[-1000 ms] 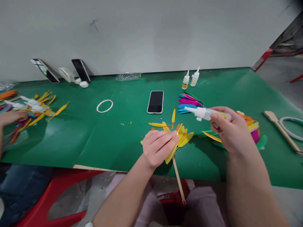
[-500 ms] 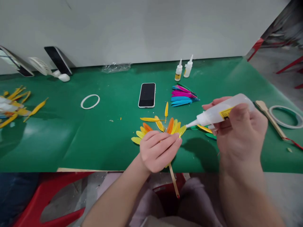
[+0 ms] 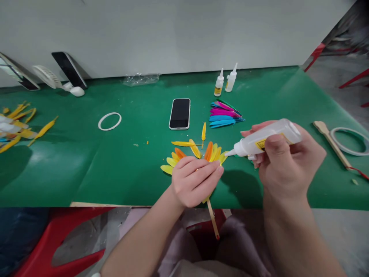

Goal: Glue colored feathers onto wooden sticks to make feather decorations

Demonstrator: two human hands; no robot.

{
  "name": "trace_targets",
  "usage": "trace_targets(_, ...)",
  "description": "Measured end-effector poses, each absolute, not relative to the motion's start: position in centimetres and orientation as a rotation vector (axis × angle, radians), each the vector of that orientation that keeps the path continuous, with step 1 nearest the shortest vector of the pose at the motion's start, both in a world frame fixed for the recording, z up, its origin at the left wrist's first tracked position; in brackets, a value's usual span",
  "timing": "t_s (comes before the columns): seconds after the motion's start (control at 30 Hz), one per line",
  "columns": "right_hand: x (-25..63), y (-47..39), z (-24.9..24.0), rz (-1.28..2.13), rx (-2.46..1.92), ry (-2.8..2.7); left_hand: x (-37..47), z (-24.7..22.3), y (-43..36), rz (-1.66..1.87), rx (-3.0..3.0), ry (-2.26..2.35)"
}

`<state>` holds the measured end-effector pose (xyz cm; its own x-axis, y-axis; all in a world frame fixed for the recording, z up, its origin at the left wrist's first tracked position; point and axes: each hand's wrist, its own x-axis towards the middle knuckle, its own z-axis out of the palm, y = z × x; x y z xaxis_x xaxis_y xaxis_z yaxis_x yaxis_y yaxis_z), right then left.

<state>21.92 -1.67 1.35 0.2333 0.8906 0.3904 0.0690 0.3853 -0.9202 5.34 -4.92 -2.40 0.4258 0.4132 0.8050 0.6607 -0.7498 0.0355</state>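
My left hand (image 3: 196, 181) is closed on a fan of yellow and orange feathers (image 3: 215, 152), and a wooden stick (image 3: 213, 219) hangs out below it over the table edge. My right hand (image 3: 284, 157) grips a translucent glue bottle (image 3: 266, 137) with a yellow label, tilted to the left. Its nozzle tip meets or nearly meets the rightmost yellow feather of the fan. Loose yellow feathers (image 3: 203, 132) lie just behind my left hand. Green ones behind the bottle are mostly hidden by my right hand.
On the green table (image 3: 138, 115) are a phone (image 3: 179, 113), pink and blue feathers (image 3: 225, 114), two small bottles (image 3: 219, 82), a white ring (image 3: 109, 121), and a wooden stick (image 3: 333, 144) beside another ring (image 3: 348, 141). At far left, a person's gloved hand (image 3: 10, 126) is among yellow feathers.
My right hand has rolled slightly with the bottle, which now covers the green feathers behind it. The nozzle stays by the right feather. My left hand keeps its hold.
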Motion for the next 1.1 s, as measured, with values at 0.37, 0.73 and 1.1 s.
trace_targets(0.37,22.1,-0.9,0.4,0.558,-1.002,-1.18,5.9,-2.4,-5.3,-1.272,-2.414,-0.912)
trace_targets(0.73,22.5,0.4,0.4,0.272,-0.969,-1.141,6.4,-2.2,-5.9,-1.31,-2.498,-0.922)
trace_targets(1.1,23.5,0.5,0.1,0.379,-1.072,-1.124,6.4,-2.6,-5.7,-1.32,-2.499,-0.921)
